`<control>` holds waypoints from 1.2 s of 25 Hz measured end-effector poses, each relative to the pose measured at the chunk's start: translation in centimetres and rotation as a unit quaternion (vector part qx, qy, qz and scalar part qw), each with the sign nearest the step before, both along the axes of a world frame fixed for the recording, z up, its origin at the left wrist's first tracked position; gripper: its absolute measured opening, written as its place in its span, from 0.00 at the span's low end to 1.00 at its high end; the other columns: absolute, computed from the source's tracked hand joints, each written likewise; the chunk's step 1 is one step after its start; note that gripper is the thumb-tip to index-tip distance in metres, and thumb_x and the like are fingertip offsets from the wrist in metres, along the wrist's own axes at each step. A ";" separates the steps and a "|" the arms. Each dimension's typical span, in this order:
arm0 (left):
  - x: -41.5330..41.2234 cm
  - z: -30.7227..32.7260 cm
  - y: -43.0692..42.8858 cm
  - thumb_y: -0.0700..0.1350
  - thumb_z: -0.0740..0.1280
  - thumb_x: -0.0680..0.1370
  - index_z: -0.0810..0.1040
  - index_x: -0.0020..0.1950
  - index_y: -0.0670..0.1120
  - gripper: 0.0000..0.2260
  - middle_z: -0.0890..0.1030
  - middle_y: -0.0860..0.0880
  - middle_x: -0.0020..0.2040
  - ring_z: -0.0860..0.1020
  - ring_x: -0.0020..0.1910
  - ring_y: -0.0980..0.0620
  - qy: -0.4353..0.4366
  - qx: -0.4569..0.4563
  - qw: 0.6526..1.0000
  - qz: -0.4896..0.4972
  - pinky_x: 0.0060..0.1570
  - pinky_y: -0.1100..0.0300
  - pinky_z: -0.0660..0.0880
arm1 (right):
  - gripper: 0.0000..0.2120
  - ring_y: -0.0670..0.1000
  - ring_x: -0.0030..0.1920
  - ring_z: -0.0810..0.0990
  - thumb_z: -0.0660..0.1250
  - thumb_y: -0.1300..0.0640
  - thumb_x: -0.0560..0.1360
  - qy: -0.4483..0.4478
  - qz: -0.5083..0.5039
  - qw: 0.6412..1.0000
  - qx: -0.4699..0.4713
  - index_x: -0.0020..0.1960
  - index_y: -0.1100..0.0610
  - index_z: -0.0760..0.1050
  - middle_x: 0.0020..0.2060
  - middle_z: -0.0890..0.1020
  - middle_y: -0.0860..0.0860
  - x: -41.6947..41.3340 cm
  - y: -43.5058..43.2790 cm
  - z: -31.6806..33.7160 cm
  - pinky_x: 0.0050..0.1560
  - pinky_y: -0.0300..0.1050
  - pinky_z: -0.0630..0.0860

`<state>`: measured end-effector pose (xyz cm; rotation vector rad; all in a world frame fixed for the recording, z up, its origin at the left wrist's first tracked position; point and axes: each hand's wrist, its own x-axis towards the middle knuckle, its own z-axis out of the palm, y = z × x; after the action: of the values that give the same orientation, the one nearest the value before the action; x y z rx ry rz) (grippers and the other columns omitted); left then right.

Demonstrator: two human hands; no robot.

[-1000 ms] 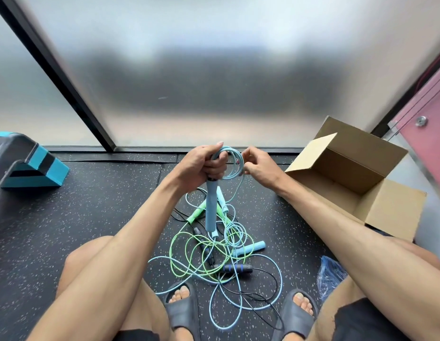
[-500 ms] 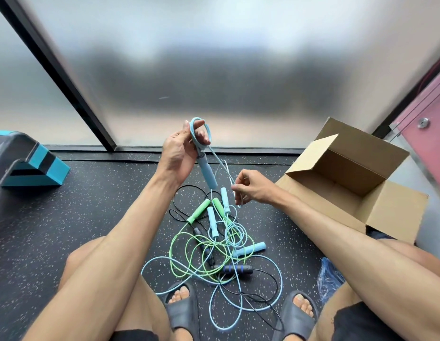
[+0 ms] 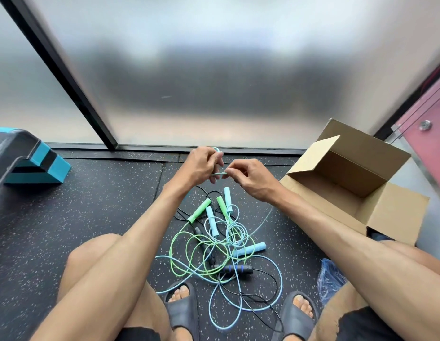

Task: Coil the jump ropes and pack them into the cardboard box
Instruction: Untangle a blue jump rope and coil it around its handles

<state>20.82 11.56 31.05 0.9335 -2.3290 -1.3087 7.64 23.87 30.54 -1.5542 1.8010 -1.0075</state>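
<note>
My left hand grips a coiled light-blue jump rope, its handle mostly hidden inside the fist. My right hand pinches the same rope's cord just right of the left fist, and the cord trails down past my right wrist to the floor. Below the hands lies a tangle of ropes: green handles, light-blue handles and a black-and-blue handle. The open cardboard box stands on the floor to the right, with nothing visible inside it.
A teal-and-black step platform sits at the left. A frosted glass wall with a black frame runs along the back. A blue plastic bag lies by my right knee. My sandalled feet flank the tangle's front.
My left hand came down from its raised position with the coil. My right hand rose from near the tangle and met it, pinching the cord beside the left fist.
</note>
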 end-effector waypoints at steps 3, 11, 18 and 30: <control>-0.3 0.2 0.4 0.46 0.56 0.85 0.79 0.41 0.41 0.19 0.74 0.50 0.24 0.69 0.19 0.56 -0.088 0.041 0.993 -0.074 0.24 0.63 0.67 | 0.08 0.40 0.27 0.69 0.65 0.59 0.80 -0.006 -0.033 0.999 -0.020 0.45 0.60 0.81 0.29 0.74 0.43 -0.7 0.1 0.7 0.31 0.33 0.64; 0.1 1.2 0.4 0.47 0.55 0.83 0.69 0.31 0.46 0.20 0.61 0.51 0.25 0.55 0.25 0.52 0.034 0.268 0.957 -0.109 0.29 0.54 0.52 | 0.09 0.46 0.35 0.73 0.66 0.53 0.80 -0.059 -0.115 0.991 -0.044 0.49 0.60 0.75 0.36 0.77 0.50 -3.0 0.1 1.1 0.36 0.39 0.72; 0.3 2.1 0.2 0.48 0.53 0.85 0.76 0.46 0.42 0.17 0.60 0.51 0.30 0.56 0.29 0.53 0.272 0.458 0.838 -0.113 0.35 0.58 0.58 | 0.04 0.51 0.36 0.75 0.58 0.59 0.83 -0.151 -0.105 0.983 0.009 0.52 0.60 0.67 0.37 0.74 0.55 -3.1 -0.2 0.3 0.42 0.63 0.82; 0.6 1.2 -1.8 0.43 0.62 0.82 0.78 0.53 0.37 0.10 0.85 0.41 0.42 0.85 0.43 0.44 0.454 0.397 0.780 0.166 0.54 0.51 0.80 | 0.05 0.59 0.32 0.82 0.65 0.63 0.80 -0.200 -0.019 0.963 0.182 0.51 0.63 0.69 0.35 0.82 0.60 -1.4 0.3 -1.5 0.38 0.60 0.83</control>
<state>21.45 9.81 32.30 0.6050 -0.8169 -1.9926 6.24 24.17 29.05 -1.0149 1.6207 -0.8718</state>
